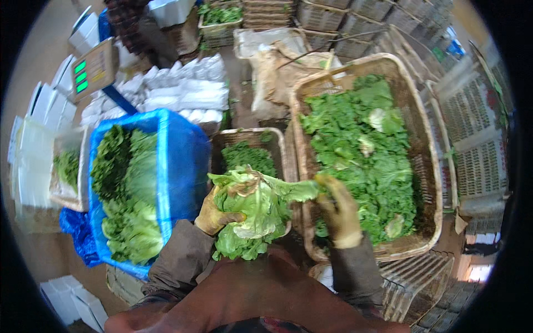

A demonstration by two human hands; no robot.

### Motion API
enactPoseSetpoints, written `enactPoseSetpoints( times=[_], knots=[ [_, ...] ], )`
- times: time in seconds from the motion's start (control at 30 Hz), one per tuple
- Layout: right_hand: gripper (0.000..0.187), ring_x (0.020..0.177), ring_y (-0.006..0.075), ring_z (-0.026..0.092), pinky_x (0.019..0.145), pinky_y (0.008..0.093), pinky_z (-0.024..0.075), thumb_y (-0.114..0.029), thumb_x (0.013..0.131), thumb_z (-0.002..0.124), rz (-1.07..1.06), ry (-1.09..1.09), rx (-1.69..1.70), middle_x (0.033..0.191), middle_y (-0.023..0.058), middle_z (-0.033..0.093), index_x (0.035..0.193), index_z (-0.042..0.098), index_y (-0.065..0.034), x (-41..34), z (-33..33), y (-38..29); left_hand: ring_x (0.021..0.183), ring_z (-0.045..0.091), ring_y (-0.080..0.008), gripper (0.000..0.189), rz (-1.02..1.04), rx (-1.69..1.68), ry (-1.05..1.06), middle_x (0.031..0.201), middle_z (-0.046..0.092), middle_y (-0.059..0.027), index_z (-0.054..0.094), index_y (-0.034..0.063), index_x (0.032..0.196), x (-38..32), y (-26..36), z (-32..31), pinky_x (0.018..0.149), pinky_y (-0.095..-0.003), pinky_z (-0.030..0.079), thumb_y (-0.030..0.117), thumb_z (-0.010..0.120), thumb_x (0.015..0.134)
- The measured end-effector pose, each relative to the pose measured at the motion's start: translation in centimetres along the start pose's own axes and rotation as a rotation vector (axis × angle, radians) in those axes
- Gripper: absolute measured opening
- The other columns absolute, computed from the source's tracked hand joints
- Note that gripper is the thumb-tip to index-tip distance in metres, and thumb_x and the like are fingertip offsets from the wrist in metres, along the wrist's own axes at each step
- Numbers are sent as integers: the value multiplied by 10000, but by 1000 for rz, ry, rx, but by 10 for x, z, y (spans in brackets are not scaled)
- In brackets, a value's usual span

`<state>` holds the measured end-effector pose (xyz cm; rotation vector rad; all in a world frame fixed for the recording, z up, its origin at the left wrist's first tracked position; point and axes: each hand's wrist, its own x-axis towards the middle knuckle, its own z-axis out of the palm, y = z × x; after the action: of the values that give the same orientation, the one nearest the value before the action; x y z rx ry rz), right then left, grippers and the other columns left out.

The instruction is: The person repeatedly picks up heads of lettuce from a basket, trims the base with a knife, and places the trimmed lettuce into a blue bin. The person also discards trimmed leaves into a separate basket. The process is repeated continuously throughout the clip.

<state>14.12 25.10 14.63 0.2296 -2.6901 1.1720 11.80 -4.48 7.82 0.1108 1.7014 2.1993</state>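
Observation:
A head of leafy green lettuce (pixel 254 208), browned at its top, rests in my left hand (pixel 212 214), which wears a yellowish, soiled glove. My right hand (pixel 339 208), gloved the same way and slightly blurred, pinches the end of an outer lettuce leaf (pixel 302 190) stretched out sideways from the head. Below and beyond the head stands a small crate (pixel 250 131) with greens (pixel 250 156) in it. Under my right hand is a large dirty plastic crate (pixel 424 137) full of loose lettuce leaves (pixel 366 166).
At left a blue-lined container (pixel 183 162) holds lettuce heads (pixel 133 224). A scale display (pixel 93 68) on a post rises behind it, near white wrapped bundles (pixel 183 93). Stacked crates (pixel 322 21) line the back. A person (pixel 141 33) stands at upper left. White boxes (pixel 75 299) lie lower left.

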Motion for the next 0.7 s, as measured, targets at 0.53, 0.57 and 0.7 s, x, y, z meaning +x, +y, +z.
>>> enactPoseSetpoints(
  times=[0.53,0.57,0.7],
  knots=[
    [390,1060,248,643,906,355,523,-294,952,644,150,-514,368,1162,126,661,1253,584,-53,-14,115,-58,1009,603,-351,918,432,1063,148,1089,621,-139,565,134,1331,-90,1,-79,931,-451,486,473,916,554],
    [417,1068,200,631,922,324,511,-229,925,699,-6,-475,293,1148,89,667,1275,572,-41,-5,113,-80,997,606,-349,929,411,949,105,1092,625,-136,562,122,1334,-84,18,-77,923,-435,492,471,915,549],
    [288,939,229,668,784,377,578,-297,934,669,113,-364,-509,1048,92,661,1148,620,-110,18,67,-11,1024,625,-303,935,404,821,49,1133,633,-123,564,97,1326,-80,32,-80,923,-392,501,360,959,520]
  ],
)
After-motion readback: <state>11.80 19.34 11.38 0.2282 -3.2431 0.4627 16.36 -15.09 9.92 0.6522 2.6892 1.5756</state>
